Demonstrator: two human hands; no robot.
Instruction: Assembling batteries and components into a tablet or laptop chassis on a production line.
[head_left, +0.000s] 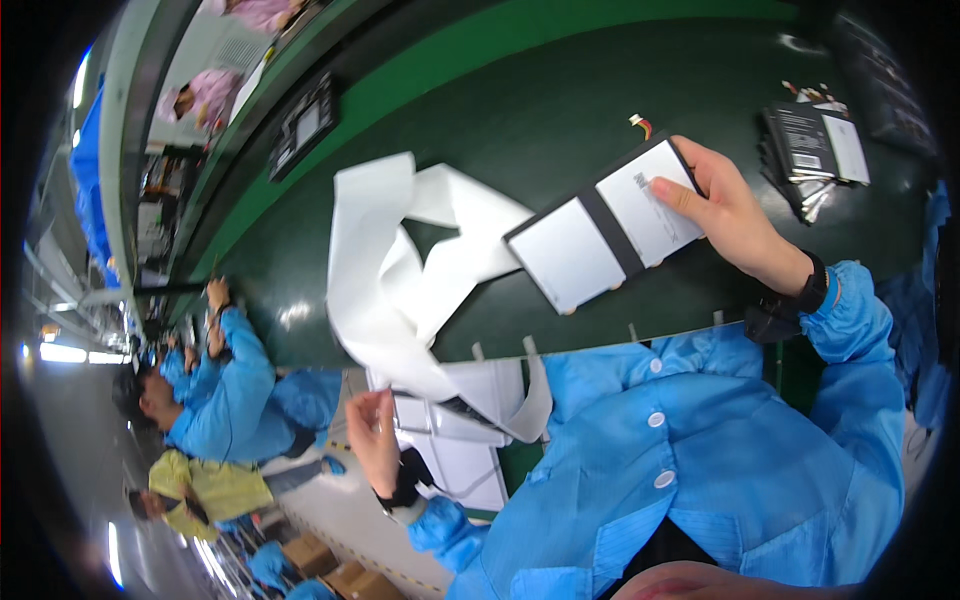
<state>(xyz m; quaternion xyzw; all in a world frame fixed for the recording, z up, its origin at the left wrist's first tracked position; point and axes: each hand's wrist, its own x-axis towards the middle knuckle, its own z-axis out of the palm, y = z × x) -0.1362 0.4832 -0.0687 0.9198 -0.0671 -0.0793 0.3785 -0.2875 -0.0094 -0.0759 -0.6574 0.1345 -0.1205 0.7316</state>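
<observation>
White pack point(570, 255), right fingers point(704, 160) gripping edge, green tabletop point(560, 130) beyond

Factory production floor, identified by the long green counter point(540, 95), co-workers in coloured smocks point(225, 395) and cardboard boxes point(308, 552).

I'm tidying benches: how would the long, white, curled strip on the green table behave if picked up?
The long, white, paper-like strip is probably floppy, since it folds into loops and sags past the dark green tabletop. Looking thin, it is likely light for its size.
</observation>
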